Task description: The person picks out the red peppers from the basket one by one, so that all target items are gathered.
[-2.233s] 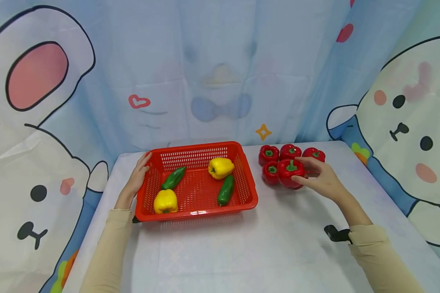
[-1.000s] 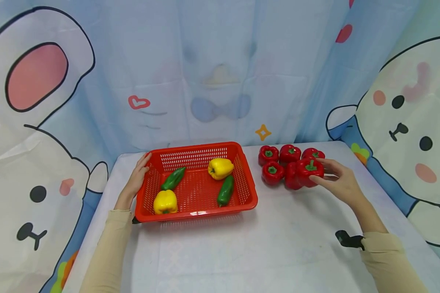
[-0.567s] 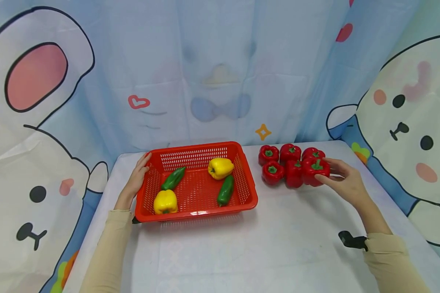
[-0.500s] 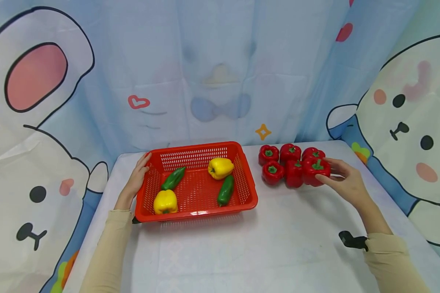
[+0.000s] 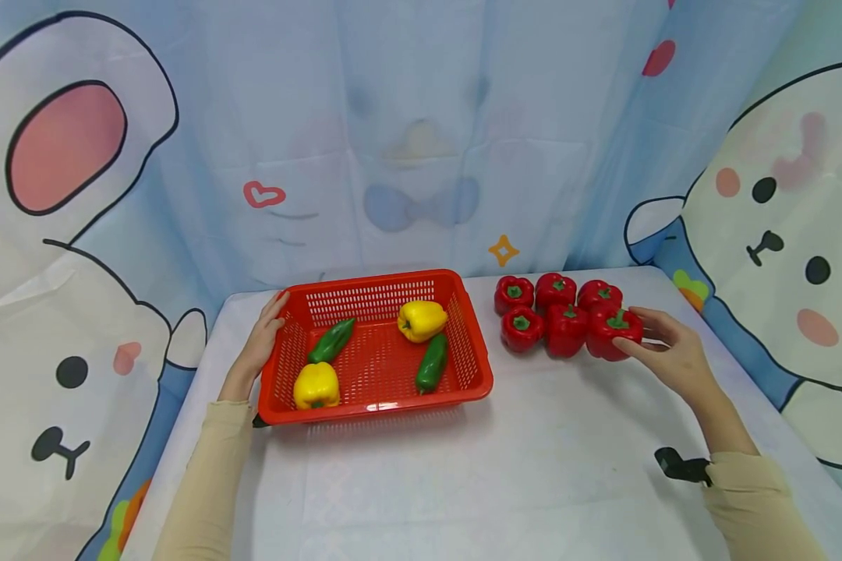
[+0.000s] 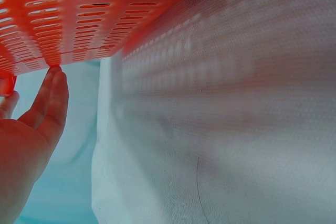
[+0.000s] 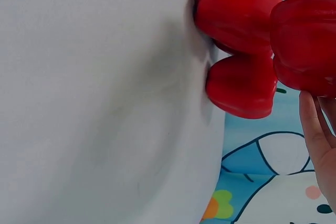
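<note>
My right hand [image 5: 677,358] grips a red bell pepper [image 5: 613,336] between thumb and fingers, at the right end of the front row of red bell peppers. In the right wrist view the held bell pepper [image 7: 307,45] hangs clear of the white tabletop, fingers [image 7: 315,129] against its side. Beside it stands another red bell pepper [image 5: 566,333]. On the left, my left hand [image 5: 260,343] touches the left side of a red plastic basket [image 5: 375,415], its fingers extended along the rim. The left wrist view shows straight fingertips against the basket's slotted wall [image 6: 100,19].
Inside the basket lie a yellow bell pepper [image 5: 316,386] and another yellow bell pepper [image 5: 422,321], plus a green chili pepper [image 5: 333,341] and a second green chili pepper [image 5: 432,364]. More red bell peppers [image 5: 514,294] stand at the table's back. A printed curtain [image 5: 421,140] hangs behind.
My right hand has carried the red bell pepper rightward, away from over the front-row bell pepper, which now shows fully. My left hand and the basket stay in place.
</note>
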Demonstrator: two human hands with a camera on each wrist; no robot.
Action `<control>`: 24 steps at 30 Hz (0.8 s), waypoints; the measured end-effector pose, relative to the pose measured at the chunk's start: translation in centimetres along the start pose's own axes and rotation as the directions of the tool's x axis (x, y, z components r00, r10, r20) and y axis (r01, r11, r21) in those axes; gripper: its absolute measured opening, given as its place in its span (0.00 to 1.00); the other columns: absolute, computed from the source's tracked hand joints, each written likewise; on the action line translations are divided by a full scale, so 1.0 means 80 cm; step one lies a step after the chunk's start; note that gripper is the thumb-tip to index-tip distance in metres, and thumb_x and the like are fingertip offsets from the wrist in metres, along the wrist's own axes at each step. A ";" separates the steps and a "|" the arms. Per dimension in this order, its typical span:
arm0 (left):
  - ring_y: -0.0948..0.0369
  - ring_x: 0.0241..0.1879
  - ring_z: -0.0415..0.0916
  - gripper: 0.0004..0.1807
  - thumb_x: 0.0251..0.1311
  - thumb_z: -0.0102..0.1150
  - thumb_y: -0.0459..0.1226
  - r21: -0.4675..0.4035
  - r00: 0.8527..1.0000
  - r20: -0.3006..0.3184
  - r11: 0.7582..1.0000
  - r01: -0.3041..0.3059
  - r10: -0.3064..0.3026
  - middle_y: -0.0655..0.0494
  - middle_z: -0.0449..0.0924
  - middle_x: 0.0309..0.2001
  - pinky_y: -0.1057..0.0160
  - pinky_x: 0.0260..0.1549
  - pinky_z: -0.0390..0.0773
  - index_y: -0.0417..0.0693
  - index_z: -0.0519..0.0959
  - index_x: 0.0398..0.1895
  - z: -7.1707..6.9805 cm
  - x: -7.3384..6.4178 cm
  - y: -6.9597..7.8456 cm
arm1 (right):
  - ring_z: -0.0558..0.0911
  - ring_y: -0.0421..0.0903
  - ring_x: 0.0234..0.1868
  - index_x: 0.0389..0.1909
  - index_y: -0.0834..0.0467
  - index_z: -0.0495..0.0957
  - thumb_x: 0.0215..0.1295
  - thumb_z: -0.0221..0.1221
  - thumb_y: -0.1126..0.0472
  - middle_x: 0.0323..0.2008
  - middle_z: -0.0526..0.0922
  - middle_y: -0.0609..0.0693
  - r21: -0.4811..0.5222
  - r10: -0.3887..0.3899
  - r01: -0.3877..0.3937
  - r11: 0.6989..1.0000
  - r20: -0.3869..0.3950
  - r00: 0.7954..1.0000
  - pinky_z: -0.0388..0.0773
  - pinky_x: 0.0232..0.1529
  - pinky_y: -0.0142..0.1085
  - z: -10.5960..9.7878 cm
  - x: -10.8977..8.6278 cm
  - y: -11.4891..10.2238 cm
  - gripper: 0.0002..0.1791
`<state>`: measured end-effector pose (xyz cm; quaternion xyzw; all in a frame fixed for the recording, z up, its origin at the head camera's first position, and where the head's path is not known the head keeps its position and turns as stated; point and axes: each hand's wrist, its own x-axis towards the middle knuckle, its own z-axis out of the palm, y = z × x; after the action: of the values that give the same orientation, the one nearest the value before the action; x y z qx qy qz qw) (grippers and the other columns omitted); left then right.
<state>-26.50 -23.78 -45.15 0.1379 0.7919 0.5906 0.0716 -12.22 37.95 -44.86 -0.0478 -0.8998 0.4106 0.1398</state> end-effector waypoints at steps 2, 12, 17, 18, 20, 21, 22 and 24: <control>0.44 0.76 0.31 0.29 0.74 0.27 0.28 0.003 1.000 -0.001 1.000 0.004 -0.004 0.40 0.29 0.78 0.43 0.71 0.42 0.34 0.45 0.77 0.000 0.000 0.000 | 0.70 0.43 0.52 0.72 0.59 0.63 0.62 0.67 0.50 0.63 0.70 0.66 -0.003 0.008 -0.008 1.000 -0.004 1.000 0.74 0.35 0.19 -0.001 0.000 0.002 0.41; 0.44 0.76 0.30 0.29 0.74 0.27 0.28 0.000 1.000 0.000 1.000 0.000 0.000 0.40 0.29 0.78 0.43 0.71 0.42 0.34 0.45 0.77 0.000 0.001 0.000 | 0.70 0.59 0.56 0.73 0.60 0.61 0.64 0.65 0.50 0.64 0.69 0.68 -0.002 0.044 -0.044 0.999 0.001 0.999 0.74 0.33 0.20 0.000 -0.005 0.012 0.41; 0.44 0.76 0.30 0.29 0.74 0.27 0.28 -0.001 1.000 0.000 1.000 0.002 -0.002 0.40 0.29 0.78 0.43 0.71 0.42 0.34 0.45 0.77 -0.001 0.001 0.001 | 0.70 0.62 0.58 0.73 0.61 0.61 0.64 0.64 0.49 0.64 0.68 0.68 0.004 0.072 -0.072 0.997 -0.013 0.997 0.73 0.33 0.19 0.003 -0.007 0.017 0.41; 0.44 0.76 0.30 0.29 0.74 0.27 0.28 -0.003 1.000 0.001 1.000 0.004 -0.004 0.41 0.29 0.79 0.43 0.71 0.42 0.34 0.45 0.77 -0.001 0.001 0.001 | 0.70 0.63 0.58 0.73 0.61 0.61 0.65 0.64 0.49 0.64 0.68 0.68 0.006 0.073 -0.073 0.997 -0.017 0.997 0.73 0.32 0.19 0.004 -0.007 0.018 0.41; 0.44 0.76 0.30 0.29 0.74 0.27 0.28 -0.006 1.000 0.004 1.000 0.006 -0.006 0.41 0.29 0.79 0.43 0.71 0.43 0.35 0.45 0.77 0.000 0.000 0.001 | 0.70 0.64 0.57 0.73 0.62 0.61 0.65 0.64 0.49 0.64 0.68 0.69 0.006 0.074 -0.074 0.997 -0.027 0.997 0.73 0.32 0.19 0.006 -0.008 0.022 0.40; 0.44 0.76 0.30 0.29 0.74 0.27 0.29 -0.007 1.000 0.005 1.000 0.006 -0.006 0.41 0.29 0.79 0.43 0.71 0.43 0.35 0.45 0.78 0.000 0.000 0.002 | 0.70 0.63 0.57 0.73 0.62 0.61 0.65 0.64 0.49 0.64 0.68 0.69 0.006 0.076 -0.076 0.997 -0.031 0.997 0.73 0.32 0.18 0.007 -0.009 0.023 0.40; 0.44 0.76 0.30 0.29 0.74 0.27 0.29 -0.008 1.000 0.007 1.000 0.006 -0.006 0.41 0.29 0.79 0.43 0.71 0.43 0.35 0.45 0.78 0.000 0.000 0.002 | 0.70 0.63 0.57 0.73 0.61 0.61 0.65 0.64 0.49 0.64 0.68 0.70 0.006 0.078 -0.077 0.997 -0.035 0.996 0.73 0.32 0.18 0.009 -0.009 0.025 0.40; 0.44 0.76 0.30 0.29 0.74 0.27 0.29 -0.009 1.000 0.010 1.000 0.004 -0.004 0.41 0.28 0.78 0.43 0.71 0.43 0.35 0.45 0.78 0.000 0.000 0.002 | 0.70 0.62 0.57 0.73 0.62 0.61 0.65 0.64 0.49 0.64 0.68 0.70 0.007 0.078 -0.078 0.997 -0.044 0.996 0.72 0.33 0.17 0.011 -0.009 0.028 0.40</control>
<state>-26.44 -23.73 -44.98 0.1388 0.7892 0.5931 0.0774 -11.84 38.66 -47.27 -0.0917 -0.8928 0.4170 0.1436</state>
